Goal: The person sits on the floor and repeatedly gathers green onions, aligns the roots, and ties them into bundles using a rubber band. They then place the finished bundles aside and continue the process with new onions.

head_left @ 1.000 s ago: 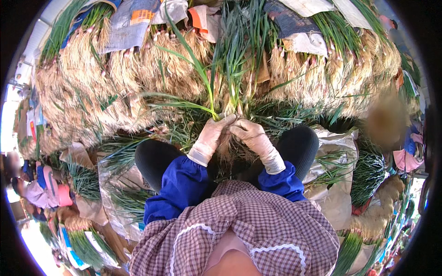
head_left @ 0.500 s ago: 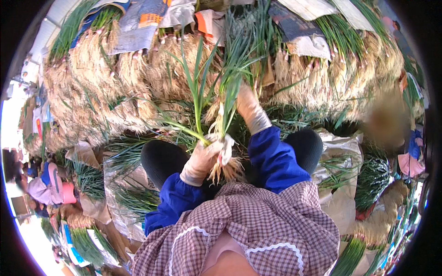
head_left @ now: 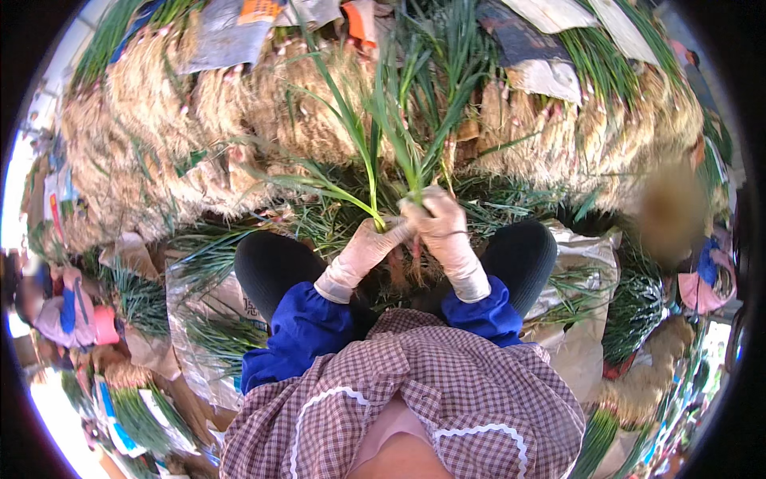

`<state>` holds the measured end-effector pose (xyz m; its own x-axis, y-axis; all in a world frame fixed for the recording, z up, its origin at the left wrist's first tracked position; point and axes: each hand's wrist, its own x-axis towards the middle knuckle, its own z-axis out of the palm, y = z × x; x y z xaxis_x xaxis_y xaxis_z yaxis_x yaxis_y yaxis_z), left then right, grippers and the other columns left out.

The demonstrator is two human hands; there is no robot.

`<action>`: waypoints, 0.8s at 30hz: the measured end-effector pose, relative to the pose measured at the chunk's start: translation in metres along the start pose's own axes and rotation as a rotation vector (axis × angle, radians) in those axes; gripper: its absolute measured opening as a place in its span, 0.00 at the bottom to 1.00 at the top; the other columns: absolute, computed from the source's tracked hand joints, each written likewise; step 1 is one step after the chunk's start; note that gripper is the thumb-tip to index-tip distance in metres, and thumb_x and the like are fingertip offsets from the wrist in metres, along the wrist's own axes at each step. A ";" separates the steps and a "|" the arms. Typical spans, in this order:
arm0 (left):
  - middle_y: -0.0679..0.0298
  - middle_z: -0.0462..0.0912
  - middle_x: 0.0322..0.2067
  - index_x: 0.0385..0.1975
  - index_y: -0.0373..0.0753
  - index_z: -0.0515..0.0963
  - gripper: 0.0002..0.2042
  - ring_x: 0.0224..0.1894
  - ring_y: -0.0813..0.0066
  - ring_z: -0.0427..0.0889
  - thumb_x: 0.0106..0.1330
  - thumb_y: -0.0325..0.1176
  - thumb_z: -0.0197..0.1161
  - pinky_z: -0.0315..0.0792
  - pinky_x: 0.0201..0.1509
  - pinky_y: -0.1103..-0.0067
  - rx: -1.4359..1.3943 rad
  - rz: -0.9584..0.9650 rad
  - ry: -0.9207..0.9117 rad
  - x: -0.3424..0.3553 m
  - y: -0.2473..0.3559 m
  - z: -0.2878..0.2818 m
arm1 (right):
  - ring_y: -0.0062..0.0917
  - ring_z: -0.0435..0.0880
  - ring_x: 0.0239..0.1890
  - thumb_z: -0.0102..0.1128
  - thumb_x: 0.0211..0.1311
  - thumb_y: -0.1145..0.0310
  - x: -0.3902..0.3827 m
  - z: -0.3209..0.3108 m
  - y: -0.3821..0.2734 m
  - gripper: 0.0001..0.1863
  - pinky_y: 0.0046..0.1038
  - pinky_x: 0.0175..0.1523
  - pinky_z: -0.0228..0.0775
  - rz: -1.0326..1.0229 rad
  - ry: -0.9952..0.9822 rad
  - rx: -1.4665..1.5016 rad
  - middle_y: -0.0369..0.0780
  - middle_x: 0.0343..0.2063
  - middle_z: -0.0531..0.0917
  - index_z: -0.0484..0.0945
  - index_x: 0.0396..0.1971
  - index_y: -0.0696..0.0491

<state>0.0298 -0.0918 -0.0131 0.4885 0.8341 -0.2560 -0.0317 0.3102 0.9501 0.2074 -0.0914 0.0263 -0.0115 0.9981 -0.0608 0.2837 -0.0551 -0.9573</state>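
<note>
Grasping green garlic shoots [head_left: 372, 184] by their lower stems in the gloved left hand [head_left: 364, 249], just on the near side of a long stack of rooted garlic bundles [head_left: 271, 120]. Clasping leafy garlic stalks [head_left: 413, 177] in the gloved right hand [head_left: 443, 226], touching the left one on that same near side of the stack, with blades rising across its face. Facing the stack with dark-clad knees [head_left: 275, 271] parted, dressed in blue sleeves [head_left: 307, 331] and a checked shirt [head_left: 351, 375]. Showing loose leaves [head_left: 511, 199] strewn along the stack's foot, a grey sheet [head_left: 227, 36] laid over its top left, and a co-worker [head_left: 68, 315] in mauve and blue, well off its near left.
</note>
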 end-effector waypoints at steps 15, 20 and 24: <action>0.44 0.79 0.50 0.51 0.29 0.75 0.35 0.54 0.53 0.78 0.51 0.53 0.72 0.71 0.58 0.69 0.844 -0.464 0.134 0.144 -0.095 -0.033 | 0.17 0.81 0.31 0.54 0.67 0.68 -0.095 -0.185 0.063 0.10 0.19 0.34 0.73 0.117 0.559 -0.197 0.37 0.37 0.84 0.80 0.45 0.51; 0.60 0.81 0.27 0.44 0.34 0.80 0.21 0.30 0.72 0.79 0.55 0.41 0.72 0.73 0.36 0.81 0.305 -0.306 0.239 0.120 -0.143 -0.048 | 0.23 0.81 0.35 0.61 0.64 0.54 0.016 -0.038 0.081 0.18 0.23 0.42 0.72 0.292 -0.073 -0.194 0.39 0.31 0.83 0.82 0.39 0.56; 0.73 0.78 0.20 0.40 0.39 0.81 0.15 0.17 0.87 0.69 0.57 0.40 0.72 0.61 0.21 0.87 0.194 -0.303 -0.008 0.055 -0.012 -0.019 | 0.21 0.78 0.34 0.64 0.61 0.55 0.041 0.001 0.098 0.19 0.25 0.41 0.69 0.071 -0.074 0.086 0.40 0.30 0.83 0.81 0.36 0.59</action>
<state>0.0404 -0.0415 -0.0423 0.4570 0.7140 -0.5305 0.2811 0.4499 0.8477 0.2339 -0.0554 -0.0705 -0.0659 0.9870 -0.1465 0.2027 -0.1305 -0.9705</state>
